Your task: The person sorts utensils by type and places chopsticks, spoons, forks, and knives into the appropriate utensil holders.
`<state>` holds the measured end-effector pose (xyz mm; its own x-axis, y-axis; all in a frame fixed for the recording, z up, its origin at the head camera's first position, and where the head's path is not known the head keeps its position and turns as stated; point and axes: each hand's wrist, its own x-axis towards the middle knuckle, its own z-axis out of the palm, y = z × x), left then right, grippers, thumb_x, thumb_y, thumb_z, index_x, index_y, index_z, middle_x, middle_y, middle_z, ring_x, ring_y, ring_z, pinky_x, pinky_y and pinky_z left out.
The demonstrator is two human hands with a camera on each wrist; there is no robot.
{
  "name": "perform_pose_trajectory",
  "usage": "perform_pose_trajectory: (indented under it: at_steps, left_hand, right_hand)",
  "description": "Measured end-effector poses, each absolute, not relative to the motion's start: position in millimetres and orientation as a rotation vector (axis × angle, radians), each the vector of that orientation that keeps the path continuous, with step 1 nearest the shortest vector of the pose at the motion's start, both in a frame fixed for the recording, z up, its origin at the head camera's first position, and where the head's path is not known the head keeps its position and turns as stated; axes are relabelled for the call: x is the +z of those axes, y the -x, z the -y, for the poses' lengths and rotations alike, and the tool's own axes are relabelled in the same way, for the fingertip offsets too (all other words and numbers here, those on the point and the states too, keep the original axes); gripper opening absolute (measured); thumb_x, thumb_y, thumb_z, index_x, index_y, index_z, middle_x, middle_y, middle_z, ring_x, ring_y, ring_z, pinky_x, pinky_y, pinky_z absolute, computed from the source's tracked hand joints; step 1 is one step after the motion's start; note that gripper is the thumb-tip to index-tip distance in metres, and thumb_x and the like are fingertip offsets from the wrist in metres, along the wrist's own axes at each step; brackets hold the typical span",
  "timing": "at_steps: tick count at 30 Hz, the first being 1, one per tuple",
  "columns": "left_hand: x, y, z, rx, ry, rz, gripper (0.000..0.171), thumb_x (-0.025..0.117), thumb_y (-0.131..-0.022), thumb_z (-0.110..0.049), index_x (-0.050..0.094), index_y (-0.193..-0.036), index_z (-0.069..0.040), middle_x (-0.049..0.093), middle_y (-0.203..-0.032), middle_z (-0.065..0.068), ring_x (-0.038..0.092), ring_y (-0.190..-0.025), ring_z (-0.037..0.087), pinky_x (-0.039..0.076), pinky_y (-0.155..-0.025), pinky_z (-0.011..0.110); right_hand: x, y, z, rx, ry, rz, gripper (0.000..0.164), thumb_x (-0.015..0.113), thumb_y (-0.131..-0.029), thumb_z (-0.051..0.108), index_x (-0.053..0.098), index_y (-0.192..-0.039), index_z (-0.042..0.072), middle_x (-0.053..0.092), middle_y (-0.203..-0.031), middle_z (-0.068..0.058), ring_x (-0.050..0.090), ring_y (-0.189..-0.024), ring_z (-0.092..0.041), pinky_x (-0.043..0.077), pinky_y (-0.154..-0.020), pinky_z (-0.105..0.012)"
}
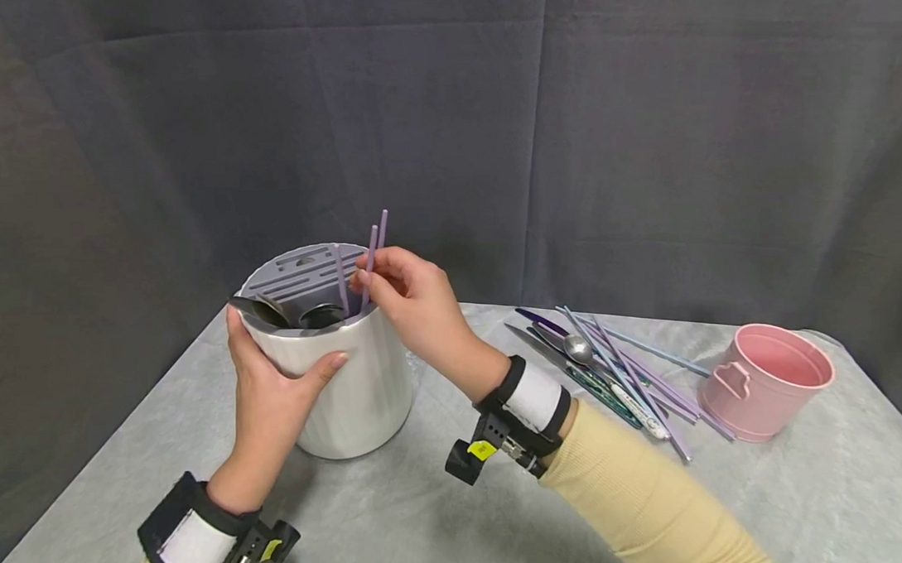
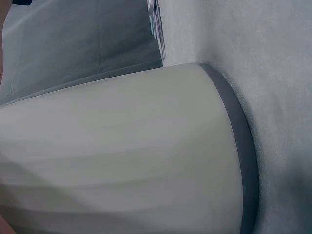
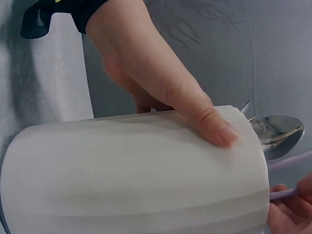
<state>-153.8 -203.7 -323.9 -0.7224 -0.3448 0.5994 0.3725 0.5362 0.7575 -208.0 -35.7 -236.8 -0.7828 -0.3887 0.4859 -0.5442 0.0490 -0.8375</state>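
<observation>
A white utensil holder (image 1: 361,394) with a grey slotted top stands on the table. My left hand (image 1: 268,391) grips its left side, thumb across the front near the rim. My right hand (image 1: 420,301) pinches a purple chopstick (image 1: 372,244) between thumb and fingertips at the holder's right rim. Another purple chopstick (image 1: 341,282) leans in the holder, and a further one rises behind the pinched one. Two spoons stick out at the front; the bowl of one spoon (image 3: 280,136) shows in the right wrist view. The chopstick's lower end is hidden.
Right of the right forearm lies a loose pile of purple and blue chopsticks (image 1: 649,388), a small spoon (image 1: 578,349) and several knives (image 1: 545,355). A pink bucket (image 1: 763,396) with a side handle stands beyond them. A dark cloth (image 1: 456,132) hangs behind the table.
</observation>
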Motion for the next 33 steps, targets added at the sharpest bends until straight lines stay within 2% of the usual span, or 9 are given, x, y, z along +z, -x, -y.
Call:
perform_pose_trajectory:
  at_steps: [8,12,18,24,30,33]
  left_hand:
    - [-324.5,156.3,205.6,-1.231,0.044,2.006,0.125,0.085,-0.07,-0.047,0.002,-0.153,-0.004,0.015,-0.155,0.018,0.02,-0.141,0.027,0.021,-0.112,0.05]
    - [-325.3,158.2,205.0,-1.234,0.068,1.991,0.123,0.086,-0.07,-0.046,0.005,-0.153,-0.005,0.019,-0.153,0.018,0.023,-0.139,0.026,0.022,-0.111,0.05]
    - [-326.5,157.7,203.0,-1.231,0.059,2.003,0.12,0.088,-0.07,-0.035,0.006,-0.153,-0.008,0.021,-0.152,0.017,0.024,-0.138,0.026,0.023,-0.11,0.051]
    - [-326.3,156.7,203.9,-1.204,0.04,1.993,0.127,0.08,-0.069,-0.059,0.005,-0.153,-0.002,0.019,-0.154,0.019,0.023,-0.14,0.028,0.022,-0.111,0.051]
    - [-324.7,155.1,204.5,-1.227,0.031,2.003,0.125,0.084,-0.07,-0.049,0.003,-0.153,-0.004,0.017,-0.155,0.017,0.022,-0.14,0.025,0.021,-0.111,0.051]
    - [-325.1,155.6,204.7,-1.222,0.04,1.997,0.125,0.084,-0.07,-0.051,0.004,-0.153,-0.003,0.018,-0.155,0.017,0.022,-0.14,0.025,0.021,-0.111,0.051]
  right_hand:
    - [-243.8,209.7,37.9,1.759,-0.994,2.136,0.029,0.064,-0.091,-0.003,0.061,-0.119,-0.009,0.068,-0.11,-0.018,0.066,-0.101,-0.023,0.05,-0.088,-0.024]
    - [-248.6,206.4,28.8,1.816,-0.988,2.064,0.031,0.063,-0.091,-0.004,0.06,-0.121,-0.008,0.068,-0.113,-0.018,0.064,-0.104,-0.023,0.05,-0.089,-0.026]
    - [-262.1,202.8,2.6,1.797,-1.024,2.038,0.03,0.061,-0.091,-0.006,0.058,-0.121,-0.009,0.066,-0.113,-0.021,0.063,-0.107,-0.027,0.05,-0.09,-0.03]
    - [-280.4,205.0,-23.8,1.748,-0.989,2.089,0.027,0.061,-0.09,-0.008,0.061,-0.117,-0.009,0.067,-0.109,-0.021,0.064,-0.103,-0.03,0.052,-0.087,-0.031]
    - [-297.7,207.2,-59.0,1.614,-0.887,2.215,0.022,0.063,-0.09,-0.004,0.064,-0.111,-0.006,0.069,-0.104,-0.016,0.066,-0.098,-0.027,0.052,-0.083,-0.027]
    - [-307.0,208.5,-77.5,1.548,-0.818,2.285,0.021,0.063,-0.09,-0.003,0.065,-0.111,-0.006,0.069,-0.103,-0.016,0.066,-0.097,-0.028,0.052,-0.082,-0.025]
